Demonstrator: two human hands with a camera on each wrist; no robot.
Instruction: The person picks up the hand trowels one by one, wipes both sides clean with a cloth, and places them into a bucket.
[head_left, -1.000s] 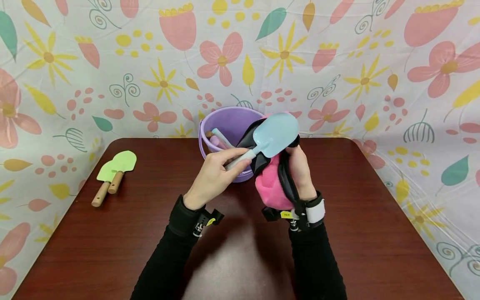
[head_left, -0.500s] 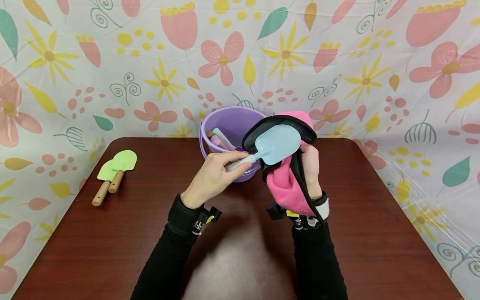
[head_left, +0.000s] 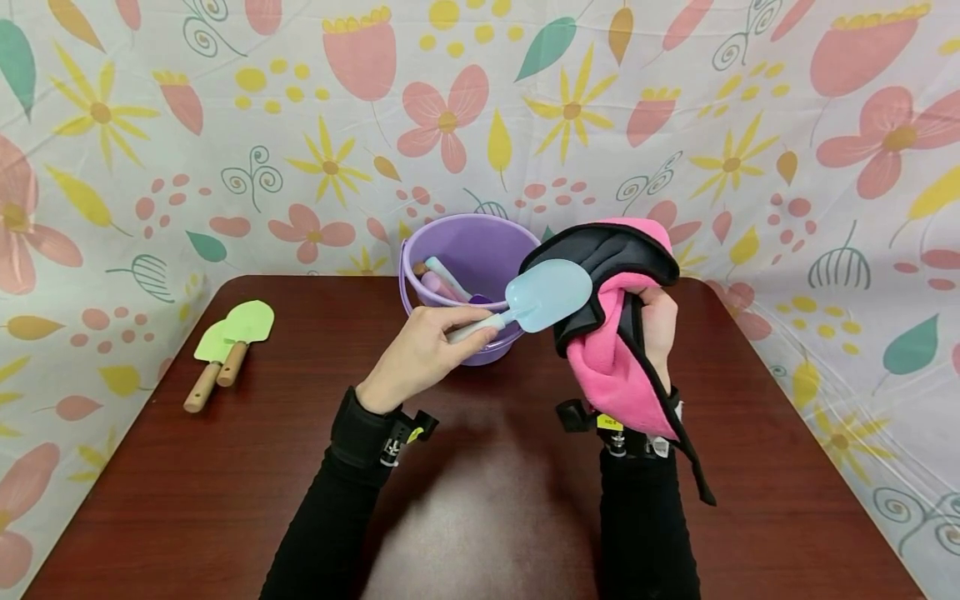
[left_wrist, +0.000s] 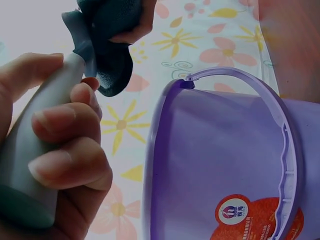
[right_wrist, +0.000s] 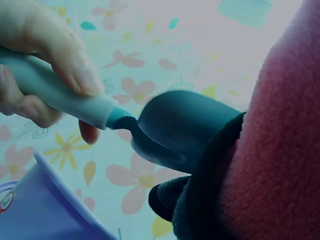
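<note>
My left hand [head_left: 420, 354] grips the pale handle of a light blue toy shovel [head_left: 550, 293], its fingers curled round it in the left wrist view. The blade points right, raised above the table. My right hand [head_left: 658, 329] holds a folded pink fleece cloth [head_left: 600, 379] with black edging and a black, padded-looking side. One black end dangles past the right wrist. In the right wrist view the cloth's black edge hides the tip of the blade; whether they touch I cannot tell. Behind the left hand stands a purple bucket [head_left: 487, 246] with several toy handles inside.
Two green-bladed shovels with wooden handles, one at the front [head_left: 202, 387] and one behind [head_left: 251, 321], lie overlapping at the table's left. A flower-patterned curtain [head_left: 480, 108] hangs behind the dark wooden table [head_left: 300, 467]. The bucket's handle [left_wrist: 292, 165] hangs down its side.
My right hand has moved right with the pink cloth, drawing it away from the bucket and off the shovel, and more of its black side shows. The left hand and shovel have hardly shifted.
</note>
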